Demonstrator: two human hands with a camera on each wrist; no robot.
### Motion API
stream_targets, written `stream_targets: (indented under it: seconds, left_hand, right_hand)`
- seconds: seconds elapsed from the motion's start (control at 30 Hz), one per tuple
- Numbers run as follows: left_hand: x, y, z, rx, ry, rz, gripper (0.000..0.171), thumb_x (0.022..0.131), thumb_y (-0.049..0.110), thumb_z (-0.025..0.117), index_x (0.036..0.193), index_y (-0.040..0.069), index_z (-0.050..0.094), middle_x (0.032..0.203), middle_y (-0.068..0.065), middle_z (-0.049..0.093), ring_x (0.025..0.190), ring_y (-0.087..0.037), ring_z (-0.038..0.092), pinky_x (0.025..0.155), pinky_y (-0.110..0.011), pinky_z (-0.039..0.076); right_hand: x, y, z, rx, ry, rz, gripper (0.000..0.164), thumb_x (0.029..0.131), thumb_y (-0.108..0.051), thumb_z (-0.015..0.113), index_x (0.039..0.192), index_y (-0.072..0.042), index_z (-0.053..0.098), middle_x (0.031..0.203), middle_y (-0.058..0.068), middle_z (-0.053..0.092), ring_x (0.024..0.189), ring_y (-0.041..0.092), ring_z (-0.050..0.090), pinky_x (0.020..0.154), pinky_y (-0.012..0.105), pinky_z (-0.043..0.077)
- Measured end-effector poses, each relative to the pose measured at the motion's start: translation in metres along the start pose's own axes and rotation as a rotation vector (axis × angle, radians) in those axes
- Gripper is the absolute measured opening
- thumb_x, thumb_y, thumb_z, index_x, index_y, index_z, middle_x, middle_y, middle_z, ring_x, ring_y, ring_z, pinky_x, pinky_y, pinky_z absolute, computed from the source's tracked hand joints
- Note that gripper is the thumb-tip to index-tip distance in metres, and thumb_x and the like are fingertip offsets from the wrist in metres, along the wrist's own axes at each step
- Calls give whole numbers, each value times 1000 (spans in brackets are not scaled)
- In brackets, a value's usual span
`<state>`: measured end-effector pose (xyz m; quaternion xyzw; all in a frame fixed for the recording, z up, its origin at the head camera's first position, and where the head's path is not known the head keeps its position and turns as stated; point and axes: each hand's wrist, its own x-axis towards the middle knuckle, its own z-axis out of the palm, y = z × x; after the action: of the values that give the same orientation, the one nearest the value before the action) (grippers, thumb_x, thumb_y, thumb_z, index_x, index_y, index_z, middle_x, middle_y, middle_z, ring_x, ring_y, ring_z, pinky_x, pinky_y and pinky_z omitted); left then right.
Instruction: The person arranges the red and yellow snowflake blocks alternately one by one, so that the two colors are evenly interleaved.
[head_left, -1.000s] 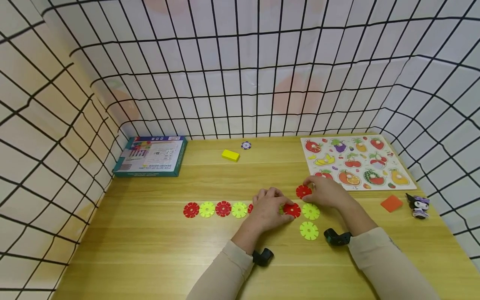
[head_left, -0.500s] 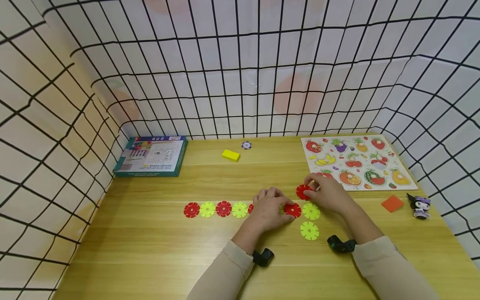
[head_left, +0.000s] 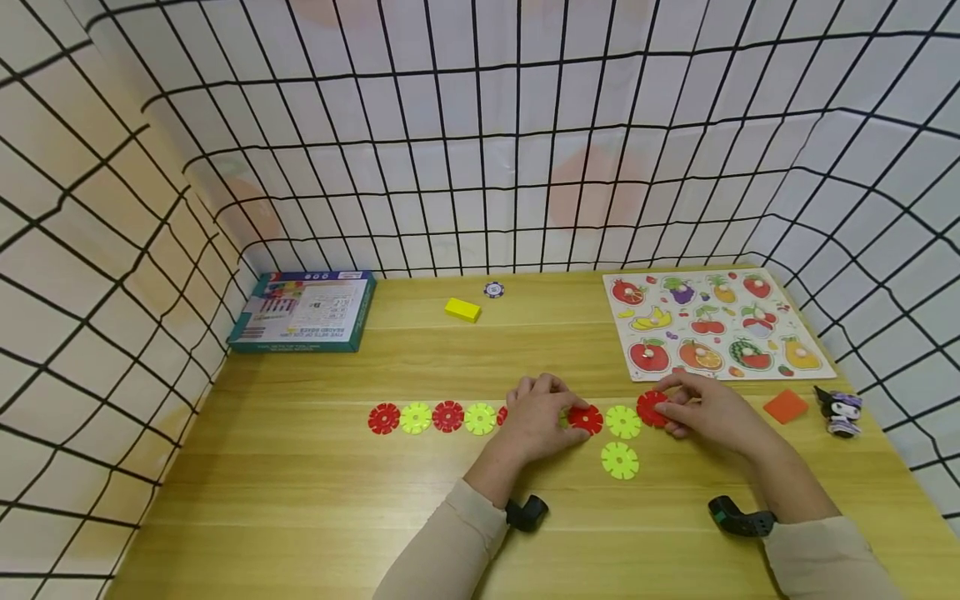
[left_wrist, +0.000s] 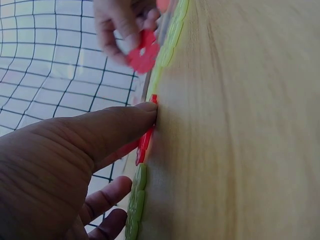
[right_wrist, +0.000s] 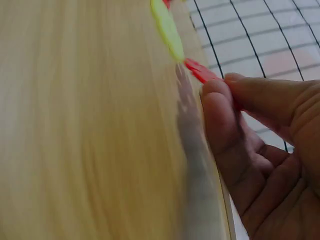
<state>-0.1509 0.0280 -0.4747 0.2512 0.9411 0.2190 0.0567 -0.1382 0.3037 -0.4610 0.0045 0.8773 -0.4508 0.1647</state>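
Observation:
My right hand (head_left: 705, 410) pinches a red snowflake disc (head_left: 650, 409) between thumb and forefinger, tilted above the table at the right end of a row. Beside it lies a flat yellow-green disc (head_left: 623, 422); another yellow-green disc (head_left: 620, 460) sits just in front of that one. My left hand (head_left: 527, 421) holds the edges of a flat red disc (head_left: 586, 420) in the row with thumb and forefinger. In the left wrist view its thumb (left_wrist: 115, 125) lies at this disc's rim. The left hand partly covers discs in the row's middle.
The row's left part alternates red (head_left: 384, 418) and yellow-green discs. A fruit puzzle board (head_left: 720, 325) lies at back right, an orange square (head_left: 786, 406) and a small figurine (head_left: 840, 412) nearby. Behind are a yellow block (head_left: 462, 310), a chip (head_left: 493, 289) and a box (head_left: 303, 312).
My right hand has picked up the red disc from behind the row and carried it right and nearer, to the row's right end. My left hand has stayed in place.

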Motion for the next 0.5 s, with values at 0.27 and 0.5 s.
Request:
stream_targets:
  seconds: [0.27, 0.5]
  left_hand:
    - [0, -1, -1, -7, 1, -11, 35, 77, 52, 68, 110, 41, 64, 114, 9, 43, 106, -17, 32, 82, -36, 26]
    - [-1, 0, -1, -12, -12, 1, 35, 78, 51, 67, 111, 41, 64, 115, 9, 43, 106, -17, 32, 84, -37, 26]
  right_hand:
    - [-2, 11, -8, -153, -12, 6, 36, 87, -32, 64, 114, -9, 55, 75, 9, 56, 60, 21, 59, 54, 32, 49]
    - [0, 13, -9, -235, -5, 7, 34, 87, -34, 64, 111, -12, 56, 71, 6, 56, 56, 20, 55, 51, 32, 46]
